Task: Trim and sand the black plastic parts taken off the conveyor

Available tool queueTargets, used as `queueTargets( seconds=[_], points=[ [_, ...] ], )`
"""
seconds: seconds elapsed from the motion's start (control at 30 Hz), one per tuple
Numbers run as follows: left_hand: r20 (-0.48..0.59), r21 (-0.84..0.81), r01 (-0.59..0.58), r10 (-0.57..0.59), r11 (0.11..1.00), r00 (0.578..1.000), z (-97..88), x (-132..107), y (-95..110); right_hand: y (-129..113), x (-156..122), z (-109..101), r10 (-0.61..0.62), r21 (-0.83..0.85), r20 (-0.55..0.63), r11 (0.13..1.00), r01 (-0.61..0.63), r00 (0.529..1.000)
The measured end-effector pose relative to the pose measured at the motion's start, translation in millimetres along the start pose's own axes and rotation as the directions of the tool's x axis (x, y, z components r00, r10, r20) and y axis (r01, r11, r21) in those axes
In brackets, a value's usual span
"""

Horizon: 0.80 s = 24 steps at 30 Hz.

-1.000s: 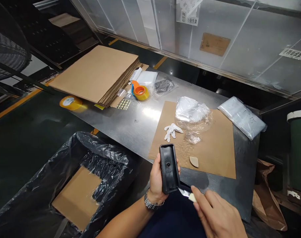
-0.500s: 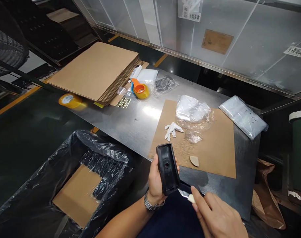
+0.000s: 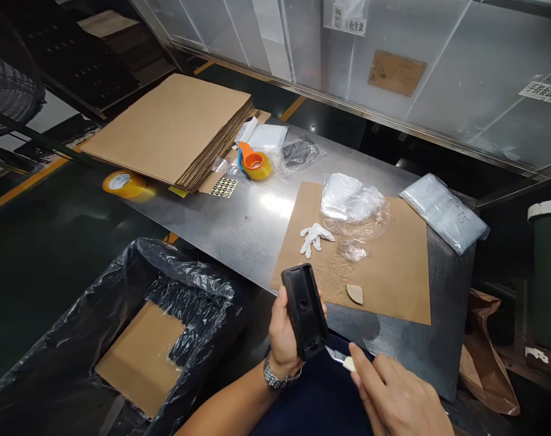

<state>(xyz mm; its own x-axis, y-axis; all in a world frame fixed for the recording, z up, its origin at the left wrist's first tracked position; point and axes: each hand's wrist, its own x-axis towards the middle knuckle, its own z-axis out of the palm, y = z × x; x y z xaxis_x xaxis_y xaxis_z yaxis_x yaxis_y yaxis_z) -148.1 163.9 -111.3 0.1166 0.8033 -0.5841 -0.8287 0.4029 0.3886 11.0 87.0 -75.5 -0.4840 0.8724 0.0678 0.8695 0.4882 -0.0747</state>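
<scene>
My left hand (image 3: pixel 282 336) grips a black rectangular plastic part (image 3: pixel 304 309), held upright over the table's near edge with its hollow side facing me. My right hand (image 3: pixel 396 396) is closed on a small blade with a pale handle (image 3: pixel 341 358); the blade's tip touches the lower right corner of the black part. A metal watch sits on my left wrist. On the brown paper sheet (image 3: pixel 393 272) just beyond lie a small tan chip (image 3: pixel 355 293) and a pair of white gloves (image 3: pixel 315 237).
A steel table (image 3: pixel 248 224) carries a cardboard stack (image 3: pixel 171 127), an orange tape dispenser (image 3: pixel 255 163), a yellow tape roll (image 3: pixel 123 183), a sticker sheet (image 3: pixel 224 188) and clear plastic bags (image 3: pixel 443 212). A black-bag-lined box (image 3: pixel 134 339) stands at lower left; a green bin (image 3: pixel 548 272) at right.
The black part has shifted slightly left and tilted a little in my left hand. The blade stays at its lower corner. The view has drifted slightly.
</scene>
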Motion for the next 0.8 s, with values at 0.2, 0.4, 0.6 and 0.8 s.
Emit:
queueTargets(
  seconds=[0.2,0.4,0.6,0.8],
  points=[
    [0.0,0.02,0.012,-0.012,1.0,1.0,-1.2,0.4,-0.7,0.3,-0.4,1.6,0.012,-0.007,0.001,1.0,-0.012,1.0],
    [-0.022,0.042,0.006,-0.005,0.999,1.0,2.0,-0.8,0.7,1.1,-1.1,1.4,0.001,0.002,-0.003,1.0,-0.001,1.0],
    [0.006,0.062,-0.036,0.035,0.997,0.999,2.2,-2.2,-0.2,1.5,-0.6,-0.6,-0.006,0.008,0.011,1.0,0.006,1.0],
    [0.0,0.079,-0.083,0.083,0.993,0.997,-0.3,-3.1,-1.3,1.6,-1.8,0.0,-0.008,0.028,0.023,1.0,0.007,1.0]
  ],
)
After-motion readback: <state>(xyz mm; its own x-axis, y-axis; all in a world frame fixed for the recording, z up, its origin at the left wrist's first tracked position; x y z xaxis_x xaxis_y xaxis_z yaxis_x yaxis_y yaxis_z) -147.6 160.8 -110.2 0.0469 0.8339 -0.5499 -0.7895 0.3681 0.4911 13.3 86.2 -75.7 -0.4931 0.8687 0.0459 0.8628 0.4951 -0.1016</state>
